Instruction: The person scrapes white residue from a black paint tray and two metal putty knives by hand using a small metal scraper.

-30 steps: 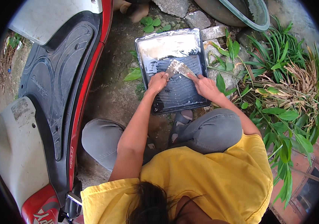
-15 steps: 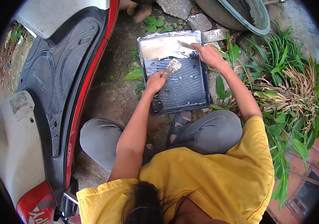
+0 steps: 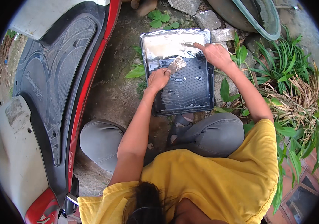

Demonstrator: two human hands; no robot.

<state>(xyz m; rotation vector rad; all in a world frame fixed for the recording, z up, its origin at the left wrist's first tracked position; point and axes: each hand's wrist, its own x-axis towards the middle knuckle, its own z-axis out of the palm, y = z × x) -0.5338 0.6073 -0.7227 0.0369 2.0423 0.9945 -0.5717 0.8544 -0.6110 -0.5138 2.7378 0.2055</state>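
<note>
A black ribbed paint tray (image 3: pixel 183 89) lies on the ground before my knees, with a pool of white paint-like paste (image 3: pixel 160 44) across its far end. My left hand (image 3: pixel 158 79) is closed on a putty knife (image 3: pixel 177 64) whose blade is caked with white paste, held over the ribbed slope. In my right hand (image 3: pixel 218 56), at the tray's right side, is a second putty knife (image 3: pixel 188 45). Its blade reaches into the white paste, and my index finger stretches along it. White smears dot the ribs and the rim.
A red and white motor scooter with a dark footboard (image 3: pixel 57 74) stands close on my left. Stones (image 3: pixel 207 20) and a greenish curved rim (image 3: pixel 256 22) lie beyond the tray. Leafy plants (image 3: pixel 282 67) and dry leaves crowd the right side, with reddish tiles (image 3: pixel 288 175) near the lower right.
The whole view has shifted slightly, so the tray sits a little farther right. Both hands keep their putty knives, with the right blade still in the paste.
</note>
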